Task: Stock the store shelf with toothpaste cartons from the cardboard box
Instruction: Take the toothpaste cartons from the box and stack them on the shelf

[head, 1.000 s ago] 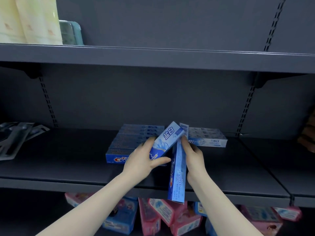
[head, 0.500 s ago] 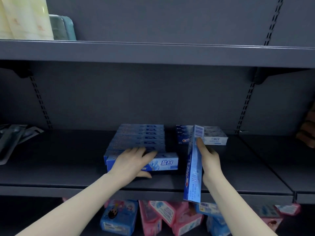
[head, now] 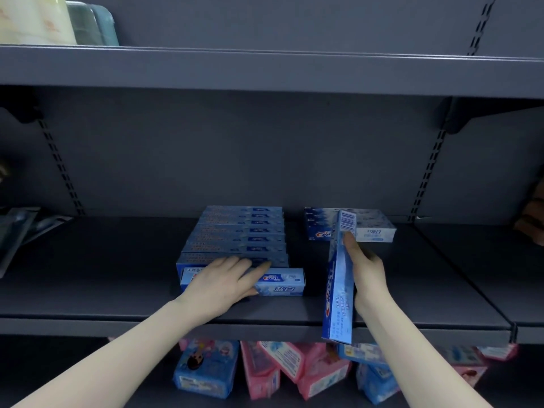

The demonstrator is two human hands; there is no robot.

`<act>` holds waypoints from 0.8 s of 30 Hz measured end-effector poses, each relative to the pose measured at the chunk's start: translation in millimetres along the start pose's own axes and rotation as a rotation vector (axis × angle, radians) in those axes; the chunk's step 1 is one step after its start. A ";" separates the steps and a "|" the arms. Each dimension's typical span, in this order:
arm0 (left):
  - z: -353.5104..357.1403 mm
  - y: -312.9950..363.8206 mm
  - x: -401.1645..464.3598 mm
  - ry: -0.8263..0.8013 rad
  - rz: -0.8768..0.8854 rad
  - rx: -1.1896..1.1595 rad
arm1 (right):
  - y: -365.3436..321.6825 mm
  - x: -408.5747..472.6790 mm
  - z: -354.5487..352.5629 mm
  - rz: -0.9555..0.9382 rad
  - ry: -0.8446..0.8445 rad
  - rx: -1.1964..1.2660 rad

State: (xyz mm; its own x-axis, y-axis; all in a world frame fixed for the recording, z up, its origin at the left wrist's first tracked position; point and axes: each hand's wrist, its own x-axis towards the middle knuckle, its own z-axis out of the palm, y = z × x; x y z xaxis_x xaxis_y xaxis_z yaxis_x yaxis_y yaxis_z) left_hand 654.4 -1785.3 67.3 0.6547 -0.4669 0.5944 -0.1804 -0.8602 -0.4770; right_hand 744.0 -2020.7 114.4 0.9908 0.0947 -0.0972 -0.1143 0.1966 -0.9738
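On the dark middle shelf (head: pixel 117 290) lies a row of several blue toothpaste cartons (head: pixel 241 234), long sides across. At the front of that row lies one more carton (head: pixel 282 285), and my left hand (head: pixel 223 281) rests flat on it with straight fingers. My right hand (head: pixel 365 269) grips another blue carton (head: pixel 338 293), held on end with its barcode end up and its lower end below the shelf's front edge. Behind it lies a second group of cartons (head: pixel 374 228). The cardboard box is out of view.
Pink and blue soft packs (head: pixel 265 369) crowd the shelf below. Flat grey packets (head: pixel 17 231) lie at the left of the middle shelf. Pale bottles (head: pixel 32 19) and a teal item stand on the upper shelf (head: pixel 265 72). Something brown (head: pixel 532 222) shows at the far right.
My left hand laid its carton flat at the front of the row and now rests on it. My right hand moved its upright carton to the right, before the second group.
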 end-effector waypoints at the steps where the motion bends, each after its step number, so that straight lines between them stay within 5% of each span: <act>1: -0.7 -1.0 -1.0 0.002 0.003 -0.002 | 0.2 0.6 0.1 0.003 0.002 0.002; 24: -0.7 -20.9 -23.6 -0.040 -0.081 0.003 | -2.6 8.3 17.8 -0.017 -0.043 -0.055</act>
State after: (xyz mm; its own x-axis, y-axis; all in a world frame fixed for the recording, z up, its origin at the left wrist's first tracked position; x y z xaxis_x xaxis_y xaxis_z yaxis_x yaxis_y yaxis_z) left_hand 642.2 -1756.4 63.7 0.6960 -0.3872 0.6047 -0.1234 -0.8941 -0.4305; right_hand 751.2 -2003.1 119.8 0.9883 0.1339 -0.0729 -0.0922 0.1444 -0.9852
